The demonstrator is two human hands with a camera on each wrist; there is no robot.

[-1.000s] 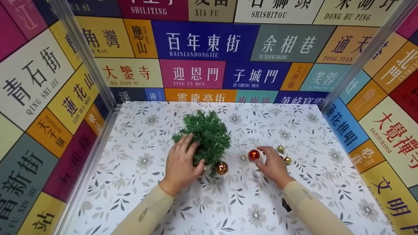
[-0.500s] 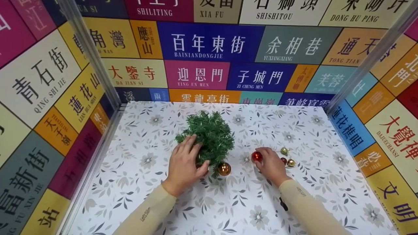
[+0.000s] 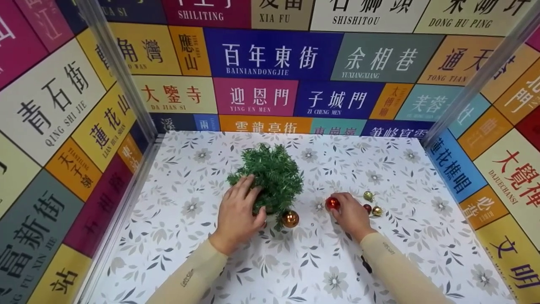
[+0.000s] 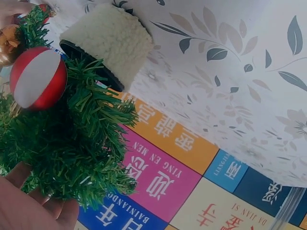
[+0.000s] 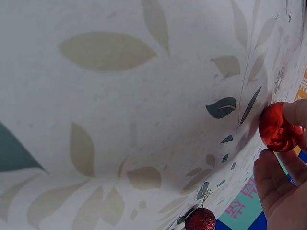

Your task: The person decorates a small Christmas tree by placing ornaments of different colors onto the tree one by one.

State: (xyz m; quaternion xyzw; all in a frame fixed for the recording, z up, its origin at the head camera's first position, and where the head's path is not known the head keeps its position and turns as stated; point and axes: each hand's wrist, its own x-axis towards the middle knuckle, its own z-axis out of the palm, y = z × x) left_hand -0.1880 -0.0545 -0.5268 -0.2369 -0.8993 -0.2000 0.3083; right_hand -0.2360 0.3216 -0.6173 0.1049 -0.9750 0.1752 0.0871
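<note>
A small green artificial Christmas tree (image 3: 274, 177) is on the table, with my left hand (image 3: 238, 213) at its left side, fingers bent into the branches. A copper-coloured ball ornament (image 3: 290, 218) sits at its near edge. The left wrist view shows a red-and-white ball (image 4: 38, 79) among the needles and a fuzzy cream-coloured base (image 4: 108, 40). To the right, my right hand (image 3: 353, 215) pinches a shiny red ball ornament (image 3: 332, 203) between thumb and fingers, low over the table. Part of that ball is hidden by the fingers in the right wrist view.
Just right of my right hand lie two small gold ornaments, a farther gold ball (image 3: 368, 195) and a nearer gold ball (image 3: 376, 210). Beside them is a glittery dark red ball (image 5: 200, 219). Printed panels (image 3: 270, 52) wall in the floral-patterned table (image 3: 190, 245) behind and at both sides.
My right thumb and fingers have come in more closely around the red ball. The left hand keeps its place at the tree. The head view has shifted slightly.
</note>
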